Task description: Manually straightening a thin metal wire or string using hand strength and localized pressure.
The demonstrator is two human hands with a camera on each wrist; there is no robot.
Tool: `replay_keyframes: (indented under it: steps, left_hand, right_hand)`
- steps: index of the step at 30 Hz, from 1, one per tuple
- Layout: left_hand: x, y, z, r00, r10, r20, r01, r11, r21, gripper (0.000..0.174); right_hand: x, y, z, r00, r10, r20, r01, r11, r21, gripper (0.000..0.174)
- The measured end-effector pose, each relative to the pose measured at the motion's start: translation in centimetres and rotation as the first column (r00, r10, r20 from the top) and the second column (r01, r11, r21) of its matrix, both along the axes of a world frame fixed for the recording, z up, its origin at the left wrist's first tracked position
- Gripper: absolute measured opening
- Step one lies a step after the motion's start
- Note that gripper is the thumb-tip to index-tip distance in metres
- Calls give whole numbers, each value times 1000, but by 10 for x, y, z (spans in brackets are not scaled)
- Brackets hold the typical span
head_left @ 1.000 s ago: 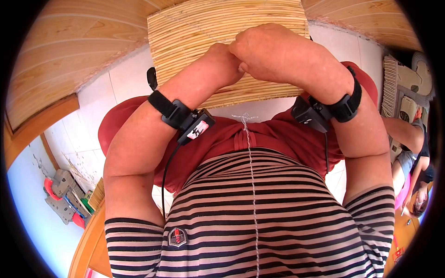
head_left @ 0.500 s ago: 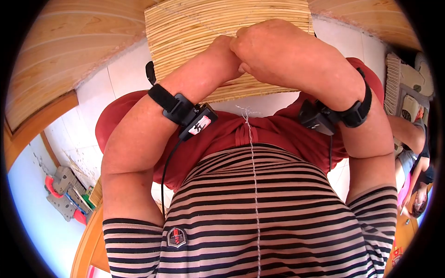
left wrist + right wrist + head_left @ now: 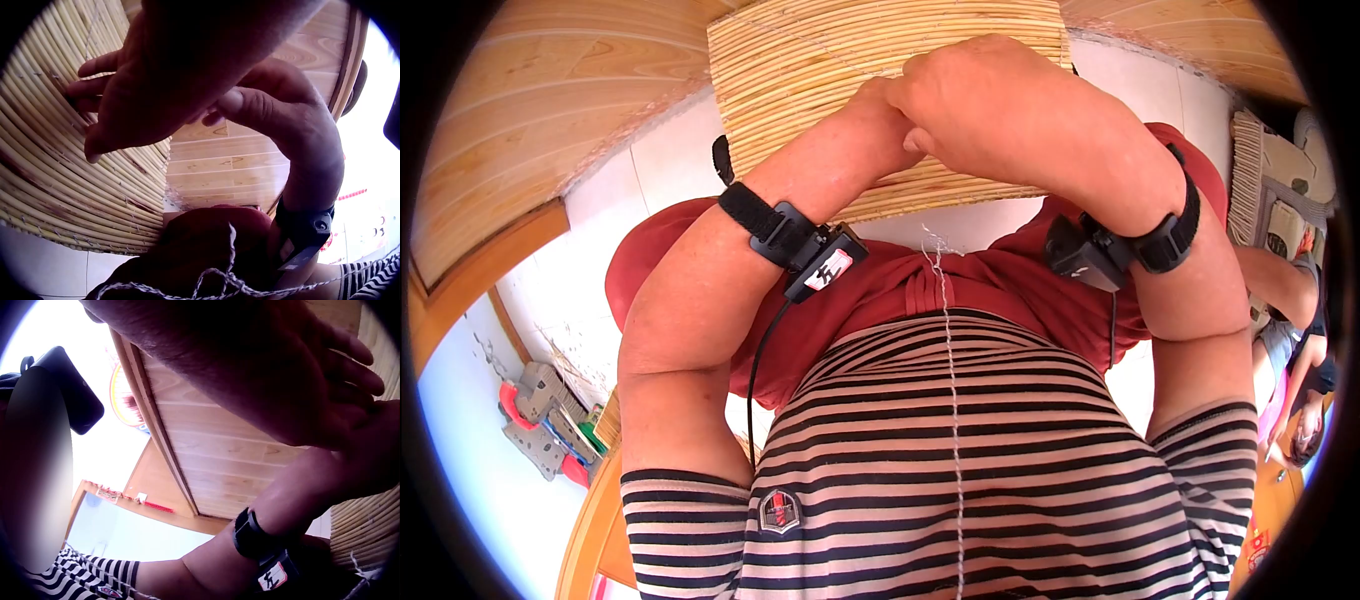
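Note:
A mat of pale reeds bound with thin thread (image 3: 800, 60) lies in front of the person's knees. My left hand (image 3: 140, 94) is over it, its fingers (image 3: 94, 86) extended and touching the reeds, the thumb (image 3: 94, 147) pointing down apart from them. Crossing close beside it, my right hand (image 3: 970, 105) overlaps the left hand's fingers in the head view. Its thumb (image 3: 250, 106) shows at the left hand's heel in the left wrist view. The right fingers (image 3: 350, 375) reach toward the mat; I cannot tell whether they pinch anything.
A twisted grey-white string (image 3: 950, 400) runs down the striped shirt, its frayed end over the red trousers (image 3: 880, 290). Wooden panelling (image 3: 580, 90) stands on the left. Another person (image 3: 1300, 360) sits at the far right. Patterned cushions (image 3: 1280, 200) lie behind.
Both hands have shifted slightly up and away over the mat, staying together. The string's frayed end has moved a little to the right.

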State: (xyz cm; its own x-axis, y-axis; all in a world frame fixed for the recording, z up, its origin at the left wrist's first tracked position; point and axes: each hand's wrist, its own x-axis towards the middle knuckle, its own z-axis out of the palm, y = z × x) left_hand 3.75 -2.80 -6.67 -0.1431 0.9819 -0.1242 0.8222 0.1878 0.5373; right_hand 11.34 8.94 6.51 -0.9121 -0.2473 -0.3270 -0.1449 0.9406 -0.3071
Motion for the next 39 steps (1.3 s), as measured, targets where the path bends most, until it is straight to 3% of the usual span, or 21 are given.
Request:
replay_keyframes:
  steps: [6,12,14,15,17,18,20,21,22,23,24,26,28,29,31,33,34,35,37,38,39]
  left_hand:
    - [1,-1,-1,998,23,54,-25,999,33,22]
    - [-3,0,7,999,32,14,-31,998,-59,24]
    - [-7,-1,7,992,108,59,-117,977,176,23]
    - [-8,-1,9,992,108,59,-117,977,177,23]
    - [-11,1,18,974,206,96,-212,976,56,24]
    - [-13,4,26,974,205,95,-211,976,58,24]
    - [-17,12,44,976,217,-24,-218,968,-122,21]
    - [-21,17,50,975,219,-29,-221,968,-116,21]
    - [-25,22,57,976,184,121,-185,983,5,19]
    - [-28,27,64,957,125,261,-163,978,132,17]
    - [-27,29,70,960,125,251,-164,976,144,17]
    - [-20,25,86,970,105,221,-199,865,461,15]
    - [-17,14,105,988,75,134,-129,881,454,14]
    - [-16,9,113,998,40,58,-61,899,434,14]
    - [-14,0,124,997,41,69,-64,926,373,13]
    - [-12,-9,133,976,-178,-123,201,957,210,11]
    - [-8,-11,135,976,-175,-133,200,956,214,11]
    - [-3,-12,135,976,-208,-58,216,949,229,11]
    - [0,-16,137,972,-234,16,223,943,246,11]
    - [0,-17,143,916,-285,280,167,910,379,11]
    - [-2,-16,158,782,-355,512,74,869,489,11]
  right_hand:
    - [-7,-7,15,997,-33,63,34,999,-19,25]
    - [-13,-3,14,998,-29,60,31,999,-40,26]
    - [-16,5,14,1000,-17,6,17,998,-54,27]
    - [-20,10,19,998,-4,60,10,995,-102,28]
    - [-21,14,21,994,11,112,6,989,-148,29]
    - [-21,15,21,999,-10,33,15,988,-151,27]
    - [-20,17,19,998,-31,-52,22,989,-149,25]
    - [-21,18,15,983,-119,-141,79,962,-261,24]
    - [-22,20,14,952,-214,-220,120,920,-374,24]
    - [-22,20,16,950,-210,-231,115,923,-367,24]
    - [-22,20,20,929,-259,-262,111,874,-473,22]
    - [-27,21,20,904,-301,-303,84,821,-565,20]
    - [-31,19,5,921,-389,0,243,576,-780,32]
    - [-31,15,1,922,-386,-13,233,583,-778,32]
    - [-33,9,-2,932,-315,181,289,344,-893,46]
    - [-35,9,0,940,-220,261,319,295,-901,41]
    - [-33,5,-1,891,-186,415,452,264,-852,42]
    - [-31,2,-5,815,-147,560,578,237,-780,43]
    - [-32,-2,-12,823,-102,559,567,210,-797,48]
    - [-30,-7,-3,759,-104,643,651,146,-745,46]
    - [-29,-10,1,684,-101,722,729,81,-679,44]
